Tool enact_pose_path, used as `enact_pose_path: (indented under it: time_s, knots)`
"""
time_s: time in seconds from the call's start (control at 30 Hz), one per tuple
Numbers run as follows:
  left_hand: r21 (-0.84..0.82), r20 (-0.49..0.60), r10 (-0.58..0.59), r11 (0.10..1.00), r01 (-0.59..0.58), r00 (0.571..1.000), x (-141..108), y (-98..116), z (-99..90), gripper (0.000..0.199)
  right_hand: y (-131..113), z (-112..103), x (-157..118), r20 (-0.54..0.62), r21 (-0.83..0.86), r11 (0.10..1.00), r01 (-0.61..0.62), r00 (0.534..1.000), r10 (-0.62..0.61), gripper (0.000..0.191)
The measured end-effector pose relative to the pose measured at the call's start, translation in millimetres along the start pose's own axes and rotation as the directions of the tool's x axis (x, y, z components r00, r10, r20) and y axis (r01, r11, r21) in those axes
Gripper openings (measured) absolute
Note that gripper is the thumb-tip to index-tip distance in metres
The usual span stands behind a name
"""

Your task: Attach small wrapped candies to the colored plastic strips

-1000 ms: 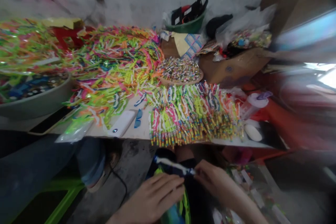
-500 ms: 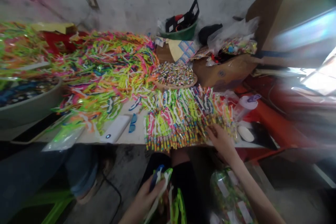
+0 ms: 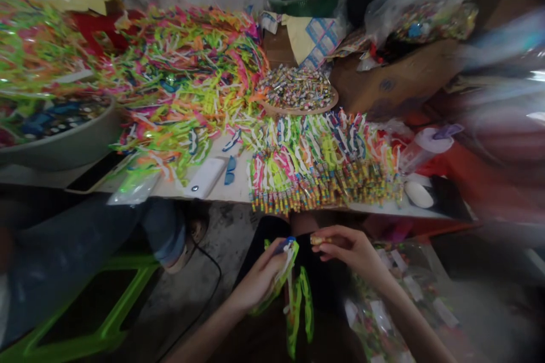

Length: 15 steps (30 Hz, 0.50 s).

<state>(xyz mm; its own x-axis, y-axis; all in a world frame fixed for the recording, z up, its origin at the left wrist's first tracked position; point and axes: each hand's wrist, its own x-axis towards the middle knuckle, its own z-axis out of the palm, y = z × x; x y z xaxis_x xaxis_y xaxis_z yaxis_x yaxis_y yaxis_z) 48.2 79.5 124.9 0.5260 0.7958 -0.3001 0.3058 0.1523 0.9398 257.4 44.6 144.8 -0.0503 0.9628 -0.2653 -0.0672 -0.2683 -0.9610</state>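
Observation:
My left hand (image 3: 260, 279), over my lap, is closed around neon yellow-green strips (image 3: 307, 295) with white and blue among them; their loose ends hang down. Facing it, my right hand (image 3: 351, 249) pinches a small gold-brown cylindrical piece (image 3: 316, 240) between thumb and fingertips. The piece and the strips are apart. Beyond both hands, at the table's front edge, lie close-packed rows of colourful strips with beaded ends (image 3: 306, 173).
A tray of small multicoloured pieces (image 3: 298, 91) stands behind the rows. To the left spreads a heap of bright strips (image 3: 200, 79) beside a wide basin (image 3: 85, 136). A white phone (image 3: 206, 177) and a lidded cup (image 3: 423, 150) flank the rows. Someone's jeans-clad leg (image 3: 164, 232) shows at left.
My right hand has come back from the beaded rows to above my lap with a small piece in its fingers. My left hand has risen slightly, still holding the strips. The view has tilted down.

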Motion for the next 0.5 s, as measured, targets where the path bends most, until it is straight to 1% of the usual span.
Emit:
enact_pose_path:
  time_s: [0.1,0.13,0.2,0.23,0.27,0.3,0.37,0.4,0.43,0.5]
  knots:
    - [-0.033,0.060,0.039,0.999,-0.037,0.997,0.5,1.6,-2.5,0.033,0.5,7.1,-4.8,-0.009,0.057,0.998,0.000,1.000,0.001,0.029]
    - [-0.011,0.074,0.042,0.999,-0.041,0.996,0.7,0.8,-2.7,0.031,1.4,10.2,-6.1,-0.002,0.062,0.998,0.008,1.000,-0.007,0.029]
    - [0.100,0.109,0.038,0.994,-0.049,0.993,0.1,-4.6,-0.1,0.027,8.2,14.7,-7.0,0.012,0.056,0.998,0.011,1.000,-0.012,0.026]
    - [0.196,0.141,0.047,0.978,-0.075,0.989,-1.0,-9.5,3.3,0.026,15.1,15.1,-6.6,-0.001,0.032,0.999,0.013,1.000,-0.013,0.026]
    - [0.312,0.187,0.063,0.943,-0.120,0.980,-2.7,-16.0,8.5,0.024,24.6,13.9,-5.7,-0.029,-0.012,1.000,0.016,0.999,-0.016,0.026]
    - [0.432,0.243,0.076,0.884,-0.178,0.967,-4.9,-23.5,15.2,0.021,36.6,11.2,-4.7,-0.071,-0.072,0.997,0.014,0.997,-0.019,0.027]
    - [0.621,0.335,0.070,0.734,-0.276,0.940,-9.4,-40.0,31.8,0.025,65.3,2.0,-3.8,-0.171,-0.211,0.977,-0.014,0.985,-0.023,0.035]
    - [0.681,0.354,0.051,0.670,-0.295,0.934,-10.8,-47.5,40.6,0.031,80.3,-3.2,-4.6,-0.214,-0.245,0.969,-0.046,0.977,-0.007,0.036]
    - [0.726,0.354,0.037,0.619,-0.300,0.934,-10.8,-53.7,48.7,0.036,94.5,-7.8,-6.3,-0.232,-0.264,0.962,-0.069,0.973,0.006,0.037]
    - [0.783,0.327,0.040,0.547,-0.294,0.944,-6.0,-61.3,60.9,0.043,117.8,-13.2,-12.1,-0.219,-0.273,0.958,-0.089,0.975,0.028,0.035]
